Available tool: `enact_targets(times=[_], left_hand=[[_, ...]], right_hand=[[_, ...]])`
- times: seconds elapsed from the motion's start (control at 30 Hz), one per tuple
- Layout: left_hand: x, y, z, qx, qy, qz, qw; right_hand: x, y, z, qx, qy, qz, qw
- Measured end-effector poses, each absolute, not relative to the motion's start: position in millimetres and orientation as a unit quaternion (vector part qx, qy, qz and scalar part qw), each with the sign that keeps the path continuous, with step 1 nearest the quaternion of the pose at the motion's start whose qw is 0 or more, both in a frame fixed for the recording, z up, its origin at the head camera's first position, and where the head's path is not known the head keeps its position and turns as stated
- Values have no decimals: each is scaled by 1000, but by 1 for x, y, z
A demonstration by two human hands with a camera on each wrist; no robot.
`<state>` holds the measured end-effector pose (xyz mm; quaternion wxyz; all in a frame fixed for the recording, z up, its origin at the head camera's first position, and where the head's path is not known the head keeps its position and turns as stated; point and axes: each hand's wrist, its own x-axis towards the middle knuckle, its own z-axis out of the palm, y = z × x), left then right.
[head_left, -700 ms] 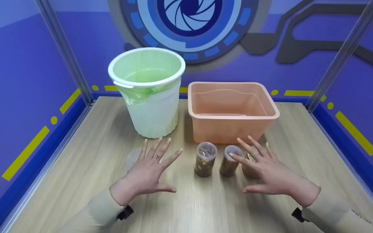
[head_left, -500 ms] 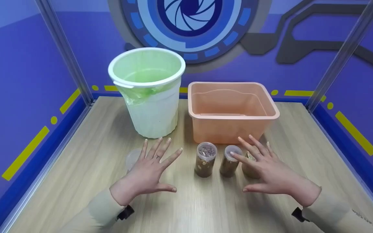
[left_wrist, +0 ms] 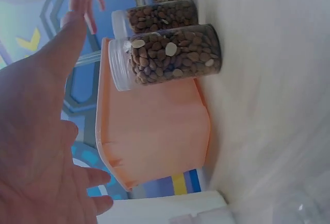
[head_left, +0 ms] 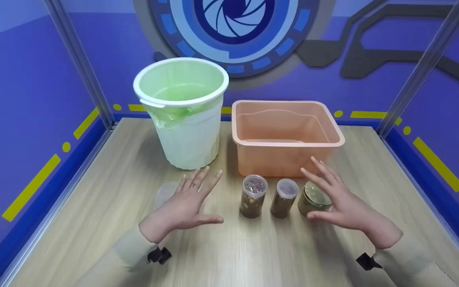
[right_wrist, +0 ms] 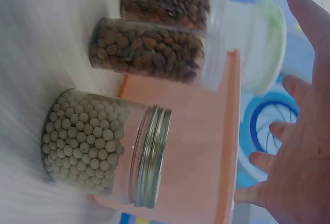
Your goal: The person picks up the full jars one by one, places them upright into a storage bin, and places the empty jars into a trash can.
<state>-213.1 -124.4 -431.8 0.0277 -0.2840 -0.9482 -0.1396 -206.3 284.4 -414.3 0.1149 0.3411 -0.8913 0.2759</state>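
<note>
My left hand (head_left: 179, 209) is spread above the table, palm down and holding nothing, over a translucent round piece (head_left: 165, 194) that it partly covers. To the right, my right hand (head_left: 347, 207) is also spread and holds nothing, nearest the gold-lidded jar (head_left: 315, 199). Pale round beads (right_wrist: 85, 141) fill most of that jar in the right wrist view. Left of it stand two slimmer clear jars. The middle jar (head_left: 284, 199) has a cloudy top and brown pieces inside. In the left jar (left_wrist: 167, 56) are brown pieces with a few pale ones among them.
Behind the jars stands an orange plastic bin (head_left: 287, 159). A tall white bucket (head_left: 189, 139) with a green liner is at the back left. Blue-purple panels (head_left: 18, 99) wall in the wooden table (head_left: 229, 255) on the sides and back.
My right hand has lifted up and to the right, uncovering the gold-lidded jar. My left hand has turned slightly and risen a little, its fingers closer together. The jars have not moved.
</note>
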Motion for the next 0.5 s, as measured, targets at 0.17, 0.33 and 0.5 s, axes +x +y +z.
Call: enact_targets(times=[0.17,0.33,0.5], left_hand=[[-229,-119,-428,-225,-929,-289,-57],[-251,-111,-425,-133,-862,-481,-91],[-271,-104,-422,-55,-706,-697,-110]], right_hand=[[-206,295,-413,283,-869,395,94],[-221,321,-450,194,-862,464,59],[-227,326,-475,158,-847,506,45]])
